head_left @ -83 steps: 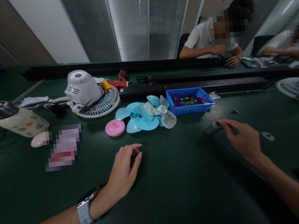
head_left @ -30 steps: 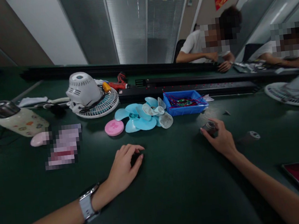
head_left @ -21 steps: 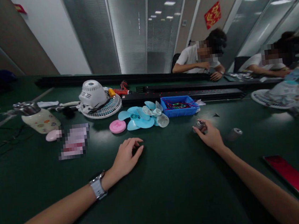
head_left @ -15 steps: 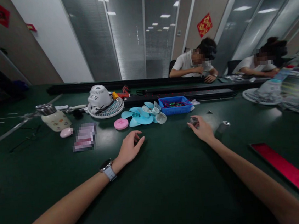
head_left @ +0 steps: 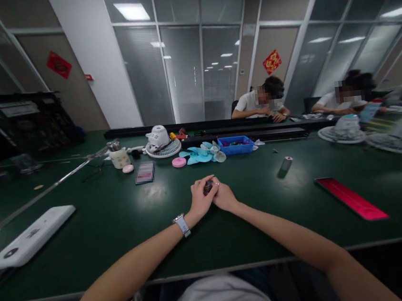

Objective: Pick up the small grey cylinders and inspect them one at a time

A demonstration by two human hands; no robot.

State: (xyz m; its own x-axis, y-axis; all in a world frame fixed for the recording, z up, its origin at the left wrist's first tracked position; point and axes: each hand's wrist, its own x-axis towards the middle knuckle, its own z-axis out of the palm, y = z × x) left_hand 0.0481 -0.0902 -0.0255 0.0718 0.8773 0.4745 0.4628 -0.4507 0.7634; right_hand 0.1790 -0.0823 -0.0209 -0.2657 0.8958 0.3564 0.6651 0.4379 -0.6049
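Both hands met at table centre, clasped round small dark cylinder
Left hand and right hand closed on it; loose hold risked rolling toward 1 o'clock spare cylinder

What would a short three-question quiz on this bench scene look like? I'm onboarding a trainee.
1. True or false: both hands meet on one small dark part.
2. Which lies nearest the right hand? A) grey cylinder B) blue tray C) red slab
3. What is on the left wrist?

Key: 1. True: left hand and right hand close on it together. 2. A. 3. A watch.
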